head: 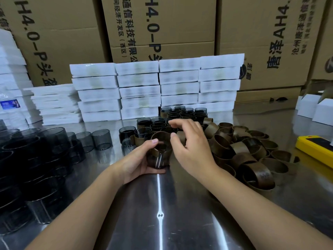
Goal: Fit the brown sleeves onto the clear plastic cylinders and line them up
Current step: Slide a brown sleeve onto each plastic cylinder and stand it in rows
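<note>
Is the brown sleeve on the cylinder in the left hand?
Partly on: the brown sleeve wraps the top of the cylinder; bottom shows bare.

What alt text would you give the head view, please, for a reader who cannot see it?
A left hand grips a sleeved cylinder at a steel table, the right hand open just above it. Loose brown sleeves lie right, bare cylinders left, finished ones lined up behind, before stacked white boxes.

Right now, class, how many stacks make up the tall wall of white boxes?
4, side by side: leftmost stack, second stack, third stack behind the sleeved cylinders, rightmost stack; lower white piles leftward excluded.
</note>
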{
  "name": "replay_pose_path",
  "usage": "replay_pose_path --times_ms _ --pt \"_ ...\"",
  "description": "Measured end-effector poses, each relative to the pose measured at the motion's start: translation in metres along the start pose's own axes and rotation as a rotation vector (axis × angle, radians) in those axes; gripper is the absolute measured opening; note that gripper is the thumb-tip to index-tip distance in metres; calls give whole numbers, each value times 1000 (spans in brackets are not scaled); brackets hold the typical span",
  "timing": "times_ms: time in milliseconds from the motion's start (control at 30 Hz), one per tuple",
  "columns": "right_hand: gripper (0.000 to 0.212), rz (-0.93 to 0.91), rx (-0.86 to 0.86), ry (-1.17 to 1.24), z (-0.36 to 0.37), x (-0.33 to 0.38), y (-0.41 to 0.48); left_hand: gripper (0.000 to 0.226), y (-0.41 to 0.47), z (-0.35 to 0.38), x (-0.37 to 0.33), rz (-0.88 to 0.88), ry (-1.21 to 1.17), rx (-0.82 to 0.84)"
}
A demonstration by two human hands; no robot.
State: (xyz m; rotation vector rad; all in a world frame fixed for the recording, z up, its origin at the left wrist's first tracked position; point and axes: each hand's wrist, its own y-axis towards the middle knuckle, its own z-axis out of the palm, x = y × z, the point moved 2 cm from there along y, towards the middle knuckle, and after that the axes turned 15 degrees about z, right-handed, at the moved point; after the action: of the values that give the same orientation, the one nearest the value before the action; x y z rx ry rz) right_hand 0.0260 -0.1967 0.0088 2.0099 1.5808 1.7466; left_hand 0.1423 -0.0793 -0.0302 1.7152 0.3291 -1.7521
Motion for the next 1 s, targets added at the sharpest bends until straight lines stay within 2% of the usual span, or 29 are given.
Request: replay_pose_path --times_ms 133,233,533,700,1000 --pt "33 337 244 -8 10 -16 4 47 1 -1 0 4 3 -8" --pt "22 394 354 -39 16 -19 3 36 1 -2 0 10 6 21" --pt "15 474 356 188 16 -21 7 57 2 -6 3 24 -48 60" --pt "18 466 347 207 12 -20 9 39 2 -7 1 86 -50 82" --pt "21 444 325 215 11 -23 11 39 3 -6 -1 104 -57 106"
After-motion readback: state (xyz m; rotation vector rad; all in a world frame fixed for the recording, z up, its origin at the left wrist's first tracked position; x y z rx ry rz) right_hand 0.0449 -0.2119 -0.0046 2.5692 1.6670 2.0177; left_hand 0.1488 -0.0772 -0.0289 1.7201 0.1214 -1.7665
